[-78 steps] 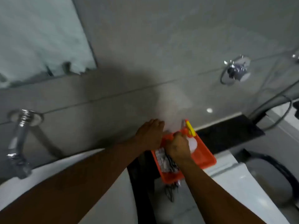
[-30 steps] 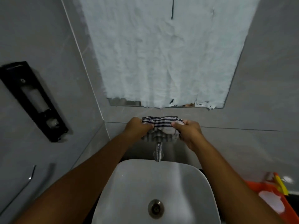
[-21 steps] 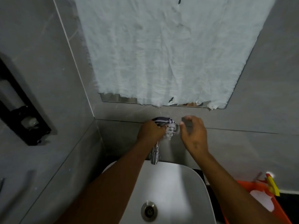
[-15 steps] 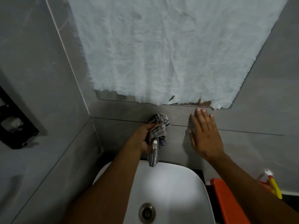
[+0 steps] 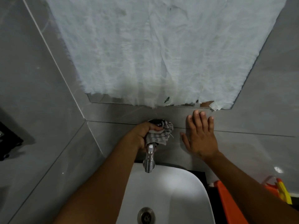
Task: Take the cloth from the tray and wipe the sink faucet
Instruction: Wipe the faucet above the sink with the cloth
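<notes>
A chrome faucet sticks out of the grey wall over a white sink. A striped grey and white cloth is bunched around the faucet's upper part, hiding its base. My left hand grips the cloth against the faucet. My right hand lies flat on the wall tile to the right of the faucet, fingers spread, holding nothing. The orange tray shows at the lower right beside the sink, partly behind my right forearm.
A mirror covered with torn white paper hangs above the faucet. A yellow and orange tool stands at the tray's far edge. A black wall fixture is at the left. The sink drain is below.
The cloth came out of the tray and onto the faucet. My right hand let go of it and now rests flat on the wall, while my left hand keeps the cloth bunched on the faucet.
</notes>
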Tool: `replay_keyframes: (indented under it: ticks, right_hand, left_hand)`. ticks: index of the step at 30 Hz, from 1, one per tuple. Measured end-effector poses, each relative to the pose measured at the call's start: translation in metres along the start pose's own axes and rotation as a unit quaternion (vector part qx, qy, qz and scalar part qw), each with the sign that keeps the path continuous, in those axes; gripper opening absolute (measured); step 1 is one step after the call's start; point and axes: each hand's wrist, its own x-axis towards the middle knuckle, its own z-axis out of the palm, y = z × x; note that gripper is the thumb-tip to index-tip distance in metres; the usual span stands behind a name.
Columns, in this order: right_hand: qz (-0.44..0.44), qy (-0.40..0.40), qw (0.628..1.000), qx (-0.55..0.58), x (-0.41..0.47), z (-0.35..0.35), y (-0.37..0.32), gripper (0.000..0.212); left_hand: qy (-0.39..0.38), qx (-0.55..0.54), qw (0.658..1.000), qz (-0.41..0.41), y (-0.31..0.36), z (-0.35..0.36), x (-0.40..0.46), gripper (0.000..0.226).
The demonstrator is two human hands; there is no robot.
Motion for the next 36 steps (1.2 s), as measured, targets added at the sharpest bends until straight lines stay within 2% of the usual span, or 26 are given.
replay_keyframes:
  ticks: [2,3,5,7,9,12,14,16,18,19,21,23,26,29,33,36]
  right_hand:
    - [0.005,-0.012,1.0,0.005,0.001,-0.005,-0.002,0.09]
    - [0.01,-0.016,1.0,0.007,0.001,-0.007,-0.003,0.091]
    - [0.021,-0.024,0.999,0.006,0.001,-0.011,-0.006,0.091]
    - [0.026,-0.036,0.999,0.004,0.003,-0.015,-0.008,0.092]
    - [0.027,-0.053,0.998,-0.004,0.004,-0.019,-0.008,0.091]
    - [0.032,-0.073,0.997,-0.009,0.005,-0.024,-0.01,0.089]
    - [0.034,-0.081,0.996,-0.014,0.005,-0.027,-0.011,0.089]
    - [0.033,-0.086,0.996,-0.018,0.006,-0.029,-0.011,0.09]
    - [0.032,-0.092,0.995,-0.023,0.006,-0.03,-0.01,0.092]
    - [0.032,-0.093,0.995,-0.026,0.006,-0.03,-0.01,0.093]
    - [0.03,-0.09,0.995,-0.03,0.006,-0.03,-0.01,0.095]
    - [0.03,-0.089,0.995,-0.032,0.006,-0.03,-0.011,0.094]
    - [0.03,-0.087,0.995,-0.025,0.005,-0.029,-0.01,0.089]
    - [0.032,-0.085,0.996,-0.023,0.005,-0.026,-0.01,0.09]
    - [0.032,-0.069,0.997,-0.014,0.005,-0.023,-0.011,0.094]
    - [0.027,-0.063,0.998,-0.009,0.003,-0.019,-0.01,0.096]
  left_hand:
    - [0.033,0.042,0.998,0.014,0.001,0.012,-0.013,0.022]
    - [0.087,0.099,0.99,0.053,-0.002,0.019,-0.017,0.017]
    - [0.211,0.244,0.934,0.15,-0.018,0.032,-0.025,0.019]
    - [0.294,0.298,0.883,0.213,-0.047,0.035,-0.035,0.039]
    - [0.298,0.241,0.882,0.275,-0.085,0.032,-0.045,0.048]
    - [0.262,0.106,0.903,0.324,-0.141,0.028,-0.057,0.04]
    - [0.232,0.006,0.926,0.298,-0.156,0.02,-0.054,0.047]
    - [0.133,-0.109,0.95,0.26,-0.158,0.009,-0.051,0.045]
    - [-0.012,-0.224,0.944,0.241,-0.158,0.003,-0.052,0.025]
    - [-0.059,-0.266,0.937,0.219,-0.158,0.002,-0.055,0.024]
    - [-0.095,-0.263,0.941,0.189,-0.155,0.001,-0.06,0.033]
    - [-0.061,-0.162,0.964,0.203,-0.147,-0.003,-0.059,0.033]
    - [0.073,-0.016,0.974,0.213,-0.126,-0.005,-0.059,0.033]
    - [0.136,0.045,0.974,0.175,-0.094,0.002,-0.059,0.023]
    - [0.203,0.094,0.966,0.126,-0.049,0.01,-0.039,0.047]
    - [0.186,0.062,0.974,0.118,-0.015,0.01,-0.02,0.052]
